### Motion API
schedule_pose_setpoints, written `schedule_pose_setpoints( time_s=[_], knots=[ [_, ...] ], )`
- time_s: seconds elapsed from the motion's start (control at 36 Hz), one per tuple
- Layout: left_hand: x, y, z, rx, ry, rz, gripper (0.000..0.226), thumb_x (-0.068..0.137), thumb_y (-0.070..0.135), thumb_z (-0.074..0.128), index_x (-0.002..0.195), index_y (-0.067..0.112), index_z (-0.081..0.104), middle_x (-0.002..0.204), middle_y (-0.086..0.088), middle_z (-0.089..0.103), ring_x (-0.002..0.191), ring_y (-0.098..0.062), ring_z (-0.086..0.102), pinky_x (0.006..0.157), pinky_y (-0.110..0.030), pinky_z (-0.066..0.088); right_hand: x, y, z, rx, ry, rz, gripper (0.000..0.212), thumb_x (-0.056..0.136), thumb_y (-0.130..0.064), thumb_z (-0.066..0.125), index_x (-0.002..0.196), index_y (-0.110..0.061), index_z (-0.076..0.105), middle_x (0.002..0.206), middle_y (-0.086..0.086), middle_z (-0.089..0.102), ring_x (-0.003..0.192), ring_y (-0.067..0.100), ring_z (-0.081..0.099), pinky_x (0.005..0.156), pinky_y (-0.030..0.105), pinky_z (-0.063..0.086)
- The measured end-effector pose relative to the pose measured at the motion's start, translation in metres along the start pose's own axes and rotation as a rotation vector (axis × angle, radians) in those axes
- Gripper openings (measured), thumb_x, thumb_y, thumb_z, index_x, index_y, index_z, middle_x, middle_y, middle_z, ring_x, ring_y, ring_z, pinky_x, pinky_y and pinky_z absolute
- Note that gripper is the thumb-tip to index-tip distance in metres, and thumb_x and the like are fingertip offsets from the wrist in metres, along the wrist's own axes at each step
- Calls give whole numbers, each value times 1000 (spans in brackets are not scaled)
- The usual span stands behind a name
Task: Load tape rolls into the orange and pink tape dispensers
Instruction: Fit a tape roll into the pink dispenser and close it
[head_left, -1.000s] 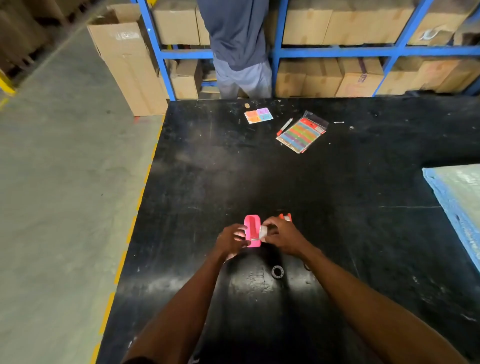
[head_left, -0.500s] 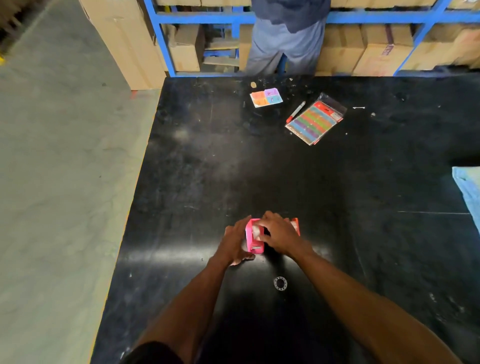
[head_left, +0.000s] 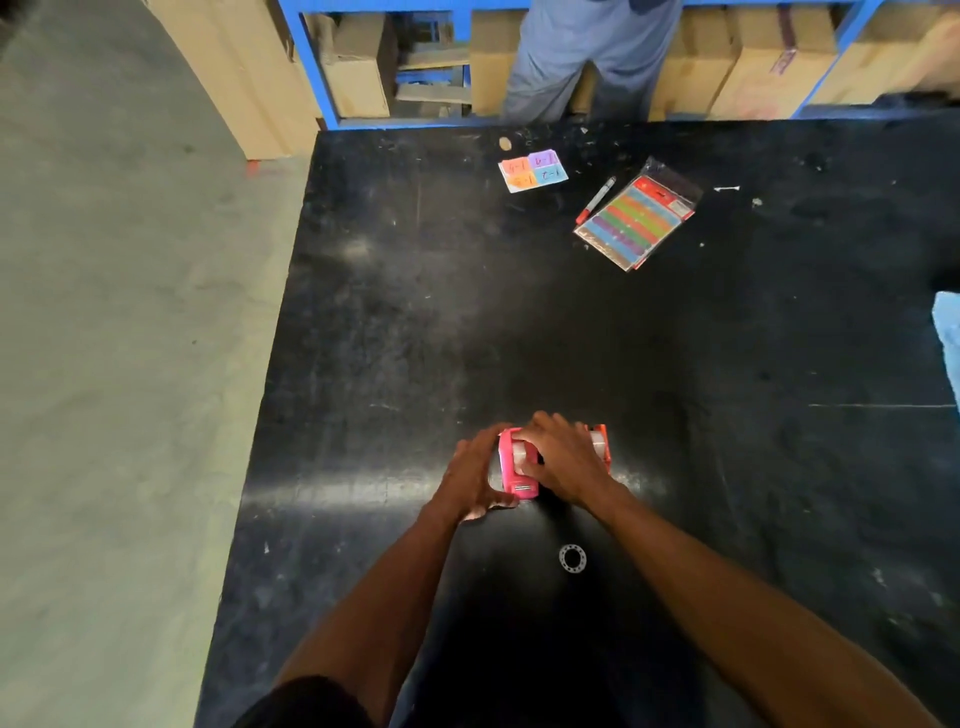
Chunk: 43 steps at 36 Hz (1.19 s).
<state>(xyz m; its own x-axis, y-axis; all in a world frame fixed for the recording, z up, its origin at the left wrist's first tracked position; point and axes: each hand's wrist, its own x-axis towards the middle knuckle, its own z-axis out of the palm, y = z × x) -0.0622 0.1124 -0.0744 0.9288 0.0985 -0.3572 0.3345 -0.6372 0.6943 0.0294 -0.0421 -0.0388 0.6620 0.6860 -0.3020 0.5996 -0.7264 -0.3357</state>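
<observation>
The pink tape dispenser (head_left: 514, 467) stands on the black table (head_left: 519, 322) between my hands, with a pale tape roll (head_left: 518, 453) showing in its top. My left hand (head_left: 475, 478) grips the dispenser's left side. My right hand (head_left: 563, 460) lies over its top and right side, fingers pressing on the roll. The orange tape dispenser (head_left: 600, 446) stands just behind my right hand, mostly hidden, with a pale roll in it. A small clear ring (head_left: 572, 558) lies on the table near my right wrist.
Far across the table lie a coloured card (head_left: 532, 170), a red marker (head_left: 596, 199) and a packet of coloured strips (head_left: 638, 222). A person (head_left: 587, 57) stands beyond the far edge before blue shelving with cardboard boxes (head_left: 358, 67). A blue object (head_left: 948, 338) sits at the right edge. Floor lies left.
The pink dispenser came down from the air onto the table. My right hand moved over its top, and my left hand shifted to its side. The view tilted down.
</observation>
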Motion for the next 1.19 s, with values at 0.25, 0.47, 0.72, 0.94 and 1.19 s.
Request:
schedule_pose_setpoints(
  time_s=[0.25, 0.47, 0.72, 0.94, 1.19],
  knots=[
    [1, 1, 0, -21, -14, -25, 112, 56, 33, 94, 147, 33, 29, 146, 6, 46, 127, -23, 43, 99, -29, 38, 1, 4, -4, -30, 45, -43, 24, 94, -33, 51, 107, -28, 70, 110, -1, 63, 103, 23, 55, 85, 41, 36],
    [1, 0, 0, -45, -19, -28, 114, 53, 33, 94, 146, 36, 28, 145, 8, 46, 127, -23, 42, 102, -32, 41, 5, 1, -5, -77, 66, -51, 40, 95, -36, 34, 102, -24, 71, 104, 2, 66, 97, 25, 58, 84, 41, 36],
    [1, 1, 1, -73, -26, -17, 115, 53, 26, 96, 147, 30, 31, 143, 7, 46, 123, -21, 42, 104, -32, 42, -14, 2, 4, -87, 180, -114, 31, 93, -31, 43, 92, -17, 71, 95, 4, 66, 87, 27, 61, 77, 43, 45],
    [4, -1, 1, -64, -34, -12, 117, 51, 29, 97, 148, 31, 31, 146, 9, 46, 125, -21, 42, 107, -31, 40, -51, 2, 27, -39, 208, -185, 22, 94, -29, 54, 96, -15, 71, 97, 3, 66, 89, 24, 60, 76, 40, 49],
    [5, 4, 0, -78, -45, -28, 115, 54, 21, 97, 149, 27, 32, 148, 3, 44, 129, -25, 40, 101, -25, 34, -60, -7, 53, -30, 249, -107, 17, 94, -28, 56, 85, -17, 67, 89, 2, 61, 81, 22, 58, 71, 37, 45]
  ],
)
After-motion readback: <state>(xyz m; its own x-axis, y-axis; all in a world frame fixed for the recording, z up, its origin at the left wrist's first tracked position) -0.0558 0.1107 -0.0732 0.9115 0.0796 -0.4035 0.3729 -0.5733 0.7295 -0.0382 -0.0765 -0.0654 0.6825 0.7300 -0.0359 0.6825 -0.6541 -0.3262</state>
